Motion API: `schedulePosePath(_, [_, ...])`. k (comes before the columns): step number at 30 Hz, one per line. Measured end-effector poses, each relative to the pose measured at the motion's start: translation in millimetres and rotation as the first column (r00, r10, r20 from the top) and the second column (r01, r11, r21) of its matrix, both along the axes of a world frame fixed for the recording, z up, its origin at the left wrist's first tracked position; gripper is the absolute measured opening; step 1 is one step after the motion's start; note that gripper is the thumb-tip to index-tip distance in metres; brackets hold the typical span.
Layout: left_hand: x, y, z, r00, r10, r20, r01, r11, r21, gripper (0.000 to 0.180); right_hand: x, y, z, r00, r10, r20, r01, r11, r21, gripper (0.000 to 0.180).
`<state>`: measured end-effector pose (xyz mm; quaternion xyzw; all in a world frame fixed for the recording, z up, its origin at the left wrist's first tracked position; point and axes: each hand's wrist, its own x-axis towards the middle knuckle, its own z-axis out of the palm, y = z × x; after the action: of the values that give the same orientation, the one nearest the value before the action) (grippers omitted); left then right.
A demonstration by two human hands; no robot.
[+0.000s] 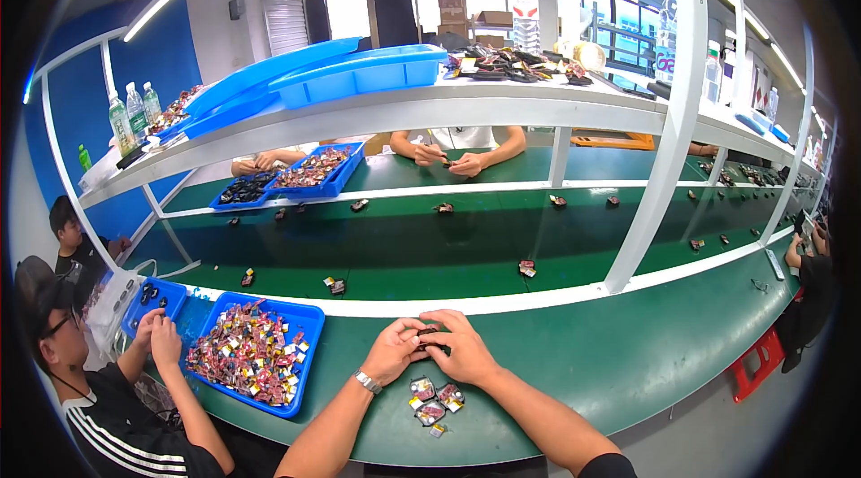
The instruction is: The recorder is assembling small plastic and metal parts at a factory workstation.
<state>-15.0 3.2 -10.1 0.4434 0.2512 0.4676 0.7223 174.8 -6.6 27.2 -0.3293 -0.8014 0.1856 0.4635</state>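
Note:
My left hand point(390, 354) and my right hand point(466, 354) meet above the green worktop. Between them, pinched in the fingertips of both, is a small dark piece point(425, 334); its exact kind is mostly hidden by the fingers. Just below my hands lies a small cluster of little circuit-board assemblies point(430, 413) with silvery, yellow and reddish parts in dark housings. To the left of my left forearm stands a blue tray point(316, 321) heaped with similar small reddish boards bearing white and yellow pieces.
A white rail point(404, 306) and post point(659, 164) border the bench. Beyond it, a green conveyor belt point(430, 258) carries scattered assemblies. A co-worker point(117, 415) sits close on my left by a smaller blue tray point(184, 291). Overhead, a shelf point(377, 117) bears blue trays and bottles.

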Motion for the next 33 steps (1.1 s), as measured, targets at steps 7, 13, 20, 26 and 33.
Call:
schedulePosePath(7, [1, 1, 2, 0.999, -0.032, 0.044, 0.034, 0.999, -0.033, 0.024, 2, -2, -6, 0.997, -0.072, -0.014, 0.073, 0.997, 0.004, 0.017])
schedulePosePath(13, [0, 3, -2, 0.998, -0.034, 0.058, 0.038, 0.997, -0.065, 0.024, 1, 1, -10, 0.997, -0.071, -0.032, 0.070, 0.997, -0.039, 0.017])
schedulePosePath(20, [4, -1, 0, 0.998, 0.029, 0.063, -0.028, 1.000, -0.006, 0.024, 1, 0, -8, 0.998, -0.058, 0.026, 0.059, 0.998, -0.016, 0.020])
schedulePosePath(26, [4, -1, 1, 1.000, 0.017, 0.025, -0.016, 1.000, -0.021, 0.026, 1, 1, -6, 0.997, -0.073, -0.034, 0.072, 0.997, -0.014, 0.017])
schedulePosePath(33, [5, -1, 5, 1.000, 0.026, 0.018, -0.024, 0.997, -0.072, 0.025, 0, 1, -1, 0.992, -0.120, 0.049, 0.108, 0.974, 0.198, 0.023])
